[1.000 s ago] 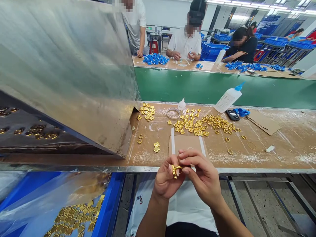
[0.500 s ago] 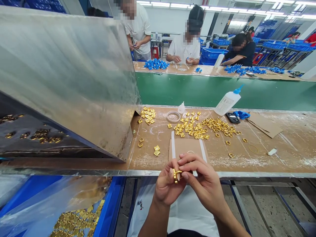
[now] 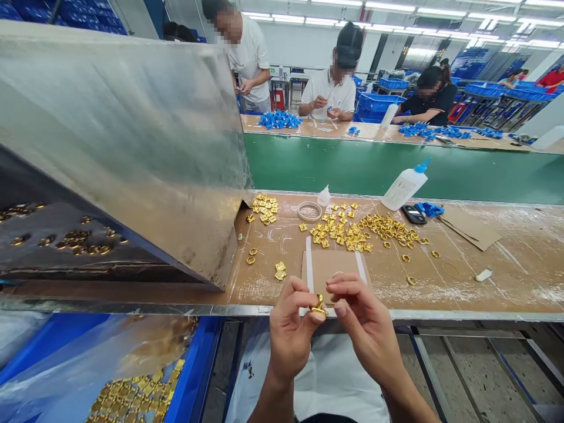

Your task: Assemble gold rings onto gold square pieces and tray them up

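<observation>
My left hand (image 3: pixel 291 326) pinches a gold ring (image 3: pixel 319 308) between thumb and forefinger, just above the table's front edge. Beside it, my right hand (image 3: pixel 368 326) has its fingers curved and its thumb apart, with nothing visible in it. Behind my hands a cardboard piece (image 3: pixel 328 267) with white strips along both sides lies on the table. Past it are a pile of gold square pieces (image 3: pixel 343 229) and a heap of gold rings (image 3: pixel 394 228). Two gold square pieces (image 3: pixel 280 271) lie to the left.
A large metal chute (image 3: pixel 176 153) blocks the left side. Toward the back of the table stand a white bottle (image 3: pixel 403 189), a small dropper bottle (image 3: pixel 324 196) and a tape roll (image 3: pixel 309 211). A blue bin (image 3: pixel 205 358) holds gold parts below left. Co-workers sit or stand across the green belt (image 3: pixel 330 164).
My right hand has come away from the gold ring and its fingers have parted. My left hand keeps the ring, now turned to another angle. The view has tilted slightly.
</observation>
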`<control>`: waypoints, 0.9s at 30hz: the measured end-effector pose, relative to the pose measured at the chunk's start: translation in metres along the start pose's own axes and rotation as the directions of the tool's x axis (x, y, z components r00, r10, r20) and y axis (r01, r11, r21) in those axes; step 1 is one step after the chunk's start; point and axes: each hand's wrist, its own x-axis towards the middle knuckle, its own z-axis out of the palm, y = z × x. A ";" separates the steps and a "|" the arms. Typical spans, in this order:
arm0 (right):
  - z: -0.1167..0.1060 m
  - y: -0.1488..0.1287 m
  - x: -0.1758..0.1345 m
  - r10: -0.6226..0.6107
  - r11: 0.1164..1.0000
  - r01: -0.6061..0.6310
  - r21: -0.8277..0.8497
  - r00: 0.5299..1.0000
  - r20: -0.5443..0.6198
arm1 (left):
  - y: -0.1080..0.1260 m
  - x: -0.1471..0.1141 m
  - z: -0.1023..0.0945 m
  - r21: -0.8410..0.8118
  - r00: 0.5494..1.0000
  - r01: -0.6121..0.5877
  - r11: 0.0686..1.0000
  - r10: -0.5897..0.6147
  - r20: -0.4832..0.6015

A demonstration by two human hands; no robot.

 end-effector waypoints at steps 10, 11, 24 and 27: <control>0.005 0.002 -0.005 0.147 0.967 -0.158 0.200 0.987 0.070 | 0.010 -0.001 -0.008 0.310 0.974 -0.209 0.927 0.171 0.146; 0.005 0.003 -0.005 0.150 0.964 -0.161 0.211 0.986 0.070 | 0.012 -0.002 -0.008 0.324 0.972 -0.220 0.920 0.179 0.152; 0.006 0.005 -0.006 0.172 0.959 -0.187 0.210 0.981 0.091 | 0.006 -0.005 -0.009 0.063 0.997 -0.072 0.995 0.071 0.026; 0.006 0.006 -0.007 0.157 0.963 -0.171 0.206 0.984 0.085 | 0.006 -0.004 -0.008 0.083 0.995 -0.099 0.992 0.096 0.032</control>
